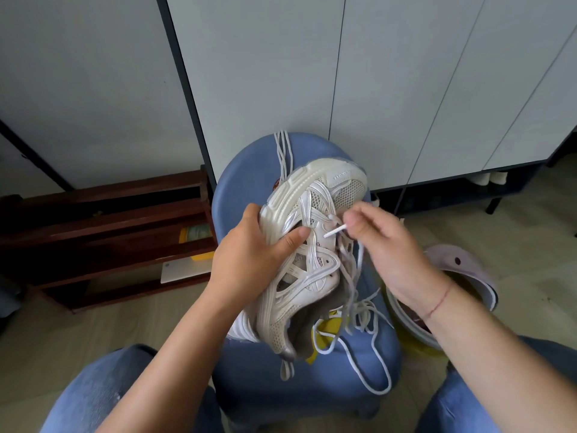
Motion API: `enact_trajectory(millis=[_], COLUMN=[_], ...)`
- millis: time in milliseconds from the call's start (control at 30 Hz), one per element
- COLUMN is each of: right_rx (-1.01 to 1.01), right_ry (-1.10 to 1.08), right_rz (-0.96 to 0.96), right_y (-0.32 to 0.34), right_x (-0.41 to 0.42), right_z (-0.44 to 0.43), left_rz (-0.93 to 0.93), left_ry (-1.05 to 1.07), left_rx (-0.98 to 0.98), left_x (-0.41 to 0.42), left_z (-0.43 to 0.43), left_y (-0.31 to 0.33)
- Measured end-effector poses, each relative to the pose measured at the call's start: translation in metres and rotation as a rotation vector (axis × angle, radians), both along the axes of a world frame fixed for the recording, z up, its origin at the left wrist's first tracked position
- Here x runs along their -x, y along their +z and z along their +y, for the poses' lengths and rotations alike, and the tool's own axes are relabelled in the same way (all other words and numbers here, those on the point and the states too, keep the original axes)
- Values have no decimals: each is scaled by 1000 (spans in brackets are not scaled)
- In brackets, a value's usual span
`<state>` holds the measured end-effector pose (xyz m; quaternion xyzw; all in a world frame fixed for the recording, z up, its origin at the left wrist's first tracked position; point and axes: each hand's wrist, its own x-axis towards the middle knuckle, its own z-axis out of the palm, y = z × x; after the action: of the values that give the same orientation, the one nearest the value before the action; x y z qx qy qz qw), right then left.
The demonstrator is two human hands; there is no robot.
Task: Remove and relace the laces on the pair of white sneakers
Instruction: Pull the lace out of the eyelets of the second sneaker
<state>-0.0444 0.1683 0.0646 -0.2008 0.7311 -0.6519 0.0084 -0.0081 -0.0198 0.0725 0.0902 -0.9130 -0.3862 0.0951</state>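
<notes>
White mesh-and-synthetic sneaker (315,254) is held on its side over a blue padded stool (246,189), toe away from the body. The sole edge is gripped by the left hand (249,254), with the thumb pressed onto the side straps. The stiff white lace tip (335,230) is pinched in the right hand (387,245) fingers (352,220) and aimed at an eyelet just left of them. The white cord lace (362,310) is judged partly threaded. Slack is tangled below the right fingers and looped onto the stool seat. Handling: the shoe is light and the sole firm enough to clamp, but the mesh upper is soft and should not be squeezed. The lace is limp, so only the tip can be pushed, and it is best pinched close behind the tip. A snag is likely in the loose tangle. A second loose lace (282,151) is draped over the stool edge beyond the fingers. Something white, possibly the other shoe, is mostly hidden under the held one. A dark wooden shoe rack (109,232) is left of the left hand, a pale clog (459,260) right of the right hand, and grey cabinet doors (390,89) beyond. The floor is pale.
</notes>
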Motion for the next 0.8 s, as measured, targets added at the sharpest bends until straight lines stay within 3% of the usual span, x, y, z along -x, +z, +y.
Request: enact_trajectory(millis=[67,133,267,500,600,733,800], right_rx=[446,656,831,911,726,-17,-159], right_ry=[103,171,297,306,131,-118,-94], right_rz=[-268,-373,-484,-549,-510,-139,-57], right_y=[7,10,9,15,14,-7,-12], right_x=[0,4,8,12,11,6,4], right_z=[6,10,16,23,21,8,3], left_rz=[1,8,13,2,21,51,58], left_ry=[-15,-33,-55,-38,-10,14,12], left_rx=[-89,-173,-262,-371,-424,-473,-473], left_x=[0,1,2,8,10,12,12], left_z=[-3,-4,-5,-16,-21,-27,-28], left_y=[-1,-1,-2,-10,-12,-12,-12])
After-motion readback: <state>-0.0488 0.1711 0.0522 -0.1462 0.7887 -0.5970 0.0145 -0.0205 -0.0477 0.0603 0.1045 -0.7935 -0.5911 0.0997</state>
